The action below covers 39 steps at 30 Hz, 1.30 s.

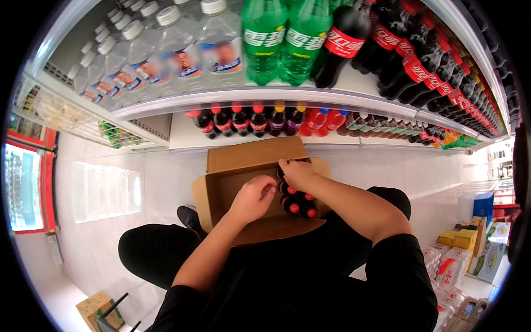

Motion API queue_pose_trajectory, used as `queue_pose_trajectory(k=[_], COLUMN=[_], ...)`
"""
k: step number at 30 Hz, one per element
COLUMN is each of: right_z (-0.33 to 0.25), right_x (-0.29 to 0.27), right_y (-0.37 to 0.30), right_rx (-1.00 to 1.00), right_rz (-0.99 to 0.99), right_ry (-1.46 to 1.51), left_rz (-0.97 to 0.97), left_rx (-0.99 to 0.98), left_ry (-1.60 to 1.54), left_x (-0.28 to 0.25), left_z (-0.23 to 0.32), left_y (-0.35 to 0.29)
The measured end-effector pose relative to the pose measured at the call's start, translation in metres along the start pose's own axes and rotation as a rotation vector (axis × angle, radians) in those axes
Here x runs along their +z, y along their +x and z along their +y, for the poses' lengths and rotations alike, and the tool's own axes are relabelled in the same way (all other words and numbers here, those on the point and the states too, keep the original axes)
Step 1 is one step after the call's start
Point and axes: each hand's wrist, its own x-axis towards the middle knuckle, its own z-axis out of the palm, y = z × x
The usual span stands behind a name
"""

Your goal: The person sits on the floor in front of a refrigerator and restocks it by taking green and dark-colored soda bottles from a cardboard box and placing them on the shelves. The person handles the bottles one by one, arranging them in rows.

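An open cardboard box [221, 191] sits on the floor between my legs, its flaps folded outward. Small dark soda bottles with red caps [295, 208] stand grouped at its right end. My right hand [298, 175] reaches over that end, its fingers closed at the top of a dark soda bottle [280, 174], which they partly hide. Over the middle of the box is my left hand [252, 200], fingers loosely curled and thumb apart, with nothing visible in it. The left part of the box shows bare cardboard.
Just beyond the box, a low shelf [188, 141] holds rows of small soda bottles [240, 120]. The shelf above carries clear water bottles [171, 50], green soda bottles [264, 44] and large cola bottles [343, 44]. A red-framed cooler [47, 182] is at left; packs and cartons [453, 263] lie at right.
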Motion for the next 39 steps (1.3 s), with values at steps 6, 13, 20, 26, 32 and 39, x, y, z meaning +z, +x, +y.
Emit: queue_pose_trajectory(k=[6, 13, 20, 26, 32, 39], right_z=[0.013, 0.006, -0.008, 0.0, -0.005, -0.019], right_x=[0.019, -0.039, -0.145, -0.191, -0.206, -0.211], right_y=[0.012, -0.005, -0.059, -0.083, -0.089, -0.109], right_rx=[-0.069, -0.277, -0.486, -0.472, -0.683, -0.789], right_rz=[0.035, 0.032, 0.232, 0.295, 0.371, 0.197], right_ry=[-0.192, -0.101, 0.375, 1.094, 1.414, 1.79], left_rz=[0.002, 0.021, 0.055, -0.095, -0.36, -0.574], left_rx=[0.032, -0.003, 0.066, -0.003, -0.015, -0.179], left_ry=[0.089, 0.157, 0.222, -0.128, -0.86, -0.924], left_x=[-0.008, -0.011, -0.014, -0.017, 0.008, 0.04], left_z=[0.003, -0.007, -0.001, 0.019, 0.026, 0.068], left_y=[-0.005, -0.013, 0.001, 0.007, 0.007, -0.001])
